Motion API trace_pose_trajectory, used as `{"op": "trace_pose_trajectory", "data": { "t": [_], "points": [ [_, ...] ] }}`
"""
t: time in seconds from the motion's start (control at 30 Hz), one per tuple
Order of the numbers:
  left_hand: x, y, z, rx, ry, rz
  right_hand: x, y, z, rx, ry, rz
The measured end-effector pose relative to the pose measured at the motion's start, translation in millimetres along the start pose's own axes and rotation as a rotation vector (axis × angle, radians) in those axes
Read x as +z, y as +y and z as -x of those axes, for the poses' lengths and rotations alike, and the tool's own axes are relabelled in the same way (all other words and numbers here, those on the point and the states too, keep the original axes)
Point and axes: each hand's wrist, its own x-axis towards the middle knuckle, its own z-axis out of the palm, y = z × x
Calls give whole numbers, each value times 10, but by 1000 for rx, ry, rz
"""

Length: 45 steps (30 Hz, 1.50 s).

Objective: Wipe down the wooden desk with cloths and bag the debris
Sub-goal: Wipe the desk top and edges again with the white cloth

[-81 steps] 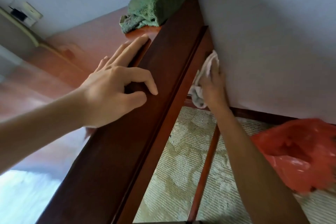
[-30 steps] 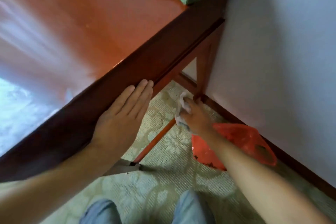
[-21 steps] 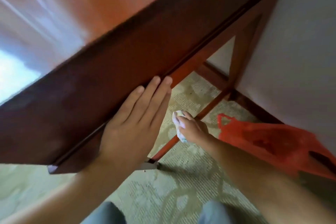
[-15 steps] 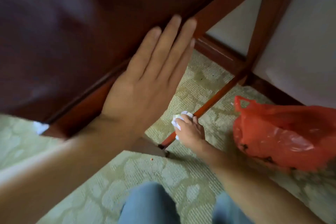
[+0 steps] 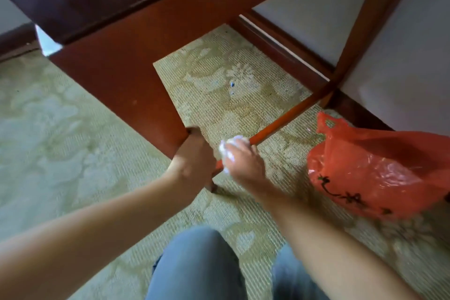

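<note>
Now the right hand (image 5: 239, 157) grips a white cloth (image 5: 227, 151) on the low red bar (image 5: 287, 122). Left hand (image 5: 193, 156) holds the panel (image 5: 136, 80) edge. Rub along the whole bar, pressing gently. Red bag (image 5: 379, 173) waits nearby on the floor.

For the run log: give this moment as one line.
stage: wiping low rail | left hand: grips desk leg | right hand: holds white cloth on rail | red bag: on carpet, right
</note>
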Motion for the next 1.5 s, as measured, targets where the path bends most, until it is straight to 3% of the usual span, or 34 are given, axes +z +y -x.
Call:
{"op": "trace_pose_trajectory", "data": {
  "t": [0.03,0.07,0.17,0.23,0.3,0.37,0.43,0.57,0.63,0.73,0.9,1.0,1.07,1.13,1.23,1.37,1.5],
  "points": [
    [68,40,13,20,6,-74,103,-142,77,-67,-6,-62],
    [146,67,22,27,54,-106,69,-303,169,-4,-82,-249],
    [362,105,74,30,248,-179,-138,-470,233,384,-234,-1164],
    [492,120,160,35,327,-175,-136,-465,267,317,-224,-1466],
    [619,166,176,-5,366,-149,-107,-546,334,146,-138,-1282],
    [722,260,152,-47,428,-82,31,-441,386,-20,-108,-656],
    [742,376,76,-81,429,-31,143,-126,391,-147,-217,-204],
    [687,776,-220,-94,330,218,-64,277,95,-418,-117,195],
    [633,891,-497,-114,247,437,-179,473,-116,-304,-135,237],
    [685,1046,-893,-53,295,698,-516,1014,-410,-90,-40,313],
    [637,1225,-1354,-2,394,835,-1098,1669,-908,276,-7,362],
    [475,1220,-1549,40,335,879,-941,1580,-816,171,28,247],
    [389,1199,-1687,43,342,863,-823,1635,-650,-60,-62,193],
    [314,1166,-1845,51,365,867,-915,1856,-656,-171,-153,220],
    [113,1124,-2089,56,358,842,-1269,2306,-958,1,-140,301],
    [-170,1094,-2370,65,340,853,-1463,2660,-1273,205,44,337],
    [-234,1083,-2631,53,458,906,-1136,2548,-1131,109,181,133]
  ]
}}
